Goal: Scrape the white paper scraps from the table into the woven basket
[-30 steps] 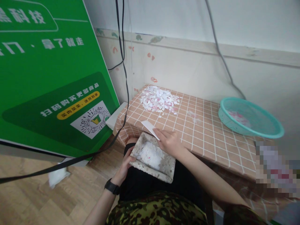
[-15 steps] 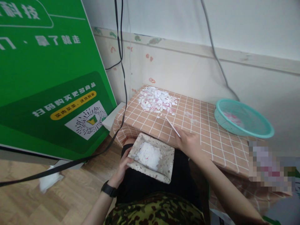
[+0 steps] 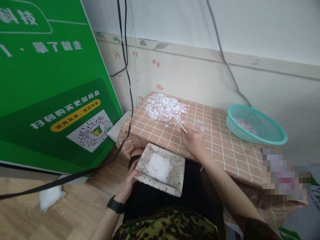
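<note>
Grasping the left end of a speckled rectangular tray (image 3: 161, 187) with the left hand (image 3: 131, 176), laying the thumb over the rim and hiding the other fingers mostly behind it. Wearing a black wristwatch (image 3: 115, 204) just behind these fingers. Holding the tray above the black shorts (image 3: 192, 181), nearer to the body than the right fingers, and carrying inside it, to the right of the left thumb, a mound of small white scraps (image 3: 158, 166) with a few pink ones. With the right hand (image 3: 193, 142), clenching the near end of a thin white card (image 3: 180, 124) and pointing it, ahead of the fingers and somewhat to their left, at the near edge of a heap of white and pink scraps (image 3: 163, 106) on a checked tablecloth (image 3: 217, 150). Not being able to tell about contact between card and heap. Seeing, well to the right of the right fingers, a turquoise mesh basket (image 3: 271, 130) with pinkish scraps (image 3: 245, 125) inside, and, well to the left of the left fingers, a green panel (image 3: 62, 71).
</note>
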Available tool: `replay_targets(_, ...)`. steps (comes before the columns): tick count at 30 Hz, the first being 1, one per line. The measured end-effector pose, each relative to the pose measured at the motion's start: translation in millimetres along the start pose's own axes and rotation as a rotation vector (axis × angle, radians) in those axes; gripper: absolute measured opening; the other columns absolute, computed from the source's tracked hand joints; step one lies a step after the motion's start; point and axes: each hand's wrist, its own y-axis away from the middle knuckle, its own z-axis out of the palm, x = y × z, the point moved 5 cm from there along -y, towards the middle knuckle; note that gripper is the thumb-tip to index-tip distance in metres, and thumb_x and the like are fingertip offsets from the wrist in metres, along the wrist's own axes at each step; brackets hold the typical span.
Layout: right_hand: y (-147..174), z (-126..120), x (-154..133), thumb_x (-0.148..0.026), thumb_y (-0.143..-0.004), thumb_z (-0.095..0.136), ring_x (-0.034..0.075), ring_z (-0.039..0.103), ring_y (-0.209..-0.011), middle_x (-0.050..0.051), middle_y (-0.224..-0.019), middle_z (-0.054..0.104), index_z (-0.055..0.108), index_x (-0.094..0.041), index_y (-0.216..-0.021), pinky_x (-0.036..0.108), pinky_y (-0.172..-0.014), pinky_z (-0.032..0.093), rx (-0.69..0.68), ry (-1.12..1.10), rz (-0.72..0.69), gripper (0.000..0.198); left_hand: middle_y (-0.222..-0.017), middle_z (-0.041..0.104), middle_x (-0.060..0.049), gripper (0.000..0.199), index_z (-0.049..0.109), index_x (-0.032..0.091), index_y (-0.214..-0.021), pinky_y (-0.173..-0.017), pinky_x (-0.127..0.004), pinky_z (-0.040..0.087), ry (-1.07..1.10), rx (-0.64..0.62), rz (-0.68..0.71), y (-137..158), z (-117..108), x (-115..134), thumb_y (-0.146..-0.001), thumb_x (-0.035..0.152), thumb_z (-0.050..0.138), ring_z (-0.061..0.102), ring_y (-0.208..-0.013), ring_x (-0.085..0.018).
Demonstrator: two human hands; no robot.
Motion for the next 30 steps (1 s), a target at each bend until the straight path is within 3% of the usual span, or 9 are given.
replay_targets(6, -12, 4, 25, -0.033, -0.095, 0.045, 0.019, 0.058, -0.053, 0.010, -0.062, 0.068, 0.072, -0.013, -0.086, 0.030, -0.054, 0.026, -0.072, 0.077, 0.159, 0.035, -0.121, 0.070, -0.006, 0.058, 0.059, 0.023, -0.131, -0.083, -0.041, 0.051, 0.009, -0.006, 0.006, 2, -1, 1, -0.073, 0.030, 0.061, 0.063, -0.109, -0.035)
replay_targets(17, -20, 13, 32, -0.036, -0.096, 0.042, 0.019, 0.057, -0.058, 0.011, -0.068, 0.069, 0.072, -0.015, -0.083, 0.030, -0.057, 0.028, -0.111, 0.005, 0.226, 0.039, -0.123, 0.068, -0.006, 0.059, 0.057, 0.024, -0.133, -0.085, -0.041, 0.049, -0.010, -0.028, 0.025, 1, 2, 1, -0.075, 0.029, 0.059, 0.060, -0.113, -0.035)
replay_targets(30, -31, 22, 51, -0.045, -0.090, 0.051, 0.017, 0.054, -0.052, 0.004, -0.058, 0.064, 0.076, -0.018, -0.083, 0.028, -0.051, 0.030, -0.148, -0.337, 0.305, 0.037, -0.123, 0.070, -0.006, 0.060, 0.058, 0.024, -0.132, -0.084, -0.039, 0.050, -0.005, -0.021, 0.024, 0, 1, -2, -0.073, 0.031, 0.061, 0.061, -0.110, -0.034)
